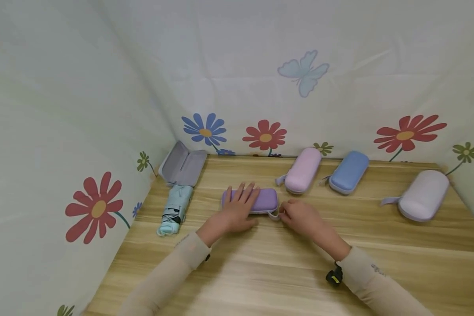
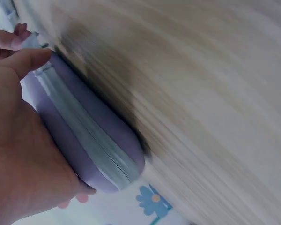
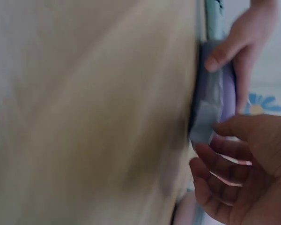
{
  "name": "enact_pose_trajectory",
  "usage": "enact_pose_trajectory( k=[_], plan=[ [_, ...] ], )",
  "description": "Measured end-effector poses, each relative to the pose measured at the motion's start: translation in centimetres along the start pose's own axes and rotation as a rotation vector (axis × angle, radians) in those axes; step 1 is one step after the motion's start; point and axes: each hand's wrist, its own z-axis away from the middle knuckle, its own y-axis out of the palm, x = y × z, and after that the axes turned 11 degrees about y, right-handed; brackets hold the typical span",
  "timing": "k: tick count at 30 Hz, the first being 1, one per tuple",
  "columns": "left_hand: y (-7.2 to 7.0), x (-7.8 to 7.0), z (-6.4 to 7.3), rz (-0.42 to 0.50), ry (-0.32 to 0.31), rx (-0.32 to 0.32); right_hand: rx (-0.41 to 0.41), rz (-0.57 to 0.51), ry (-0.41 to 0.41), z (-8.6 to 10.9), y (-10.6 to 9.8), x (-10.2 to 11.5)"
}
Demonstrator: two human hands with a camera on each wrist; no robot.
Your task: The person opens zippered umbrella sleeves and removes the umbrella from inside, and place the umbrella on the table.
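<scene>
A purple hard zip case (image 1: 267, 199) with a grey zip band lies lengthwise on the wooden table. Across its left half my left hand (image 1: 237, 213) holds it, fingers spread over the top and thumb against the front side. In the left wrist view the zip band (image 2: 82, 124) runs along the case's side, that thumb on it. At the right end my right hand (image 1: 300, 217) pinches the short grey strap (image 3: 206, 119) between thumb and index finger. Its other fingers are loosely curled in the right wrist view.
A grey case (image 1: 187, 169) stands unfolded at the back left, with a folded aqua umbrella (image 1: 177, 204) before it. Pink (image 1: 304, 169), blue (image 1: 349, 171) and whitish (image 1: 424, 195) zip cases lie toward the back right. Flower-printed cloth walls (image 1: 237, 87) border the table (image 1: 260, 272).
</scene>
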Motion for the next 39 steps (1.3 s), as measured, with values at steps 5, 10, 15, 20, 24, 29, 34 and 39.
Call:
enact_pose_trajectory(
  k=[5,10,15,20,24,29,34,39],
  plan=[
    [0.0,1.0,0.4,-0.010,-0.049,-0.024,0.001,-0.031,0.074,-0.1,0.7,1.2],
    [0.1,1.5,0.4,0.009,-0.073,-0.019,0.024,-0.052,0.130,-0.4,0.8,1.8],
    [0.2,1.6,0.3,0.003,-0.076,-0.026,0.040,-0.050,0.168,-0.8,1.0,2.5],
    [0.4,1.5,0.4,-0.019,-0.070,-0.048,0.006,-0.104,0.186,-0.9,1.5,3.0],
    [0.5,1.4,0.5,-0.016,-0.065,-0.056,-0.006,-0.148,0.216,-0.7,2.0,3.3],
    [0.2,1.4,0.6,-0.026,-0.064,-0.065,-0.028,-0.106,0.275,-0.5,2.2,3.8],
    [0.1,1.3,0.6,-0.024,-0.064,-0.066,-0.016,-0.033,0.318,-0.6,2.1,4.2],
    [0.4,1.3,0.6,-0.029,-0.065,-0.063,0.008,0.022,0.361,-0.6,2.1,4.5]
  ],
)
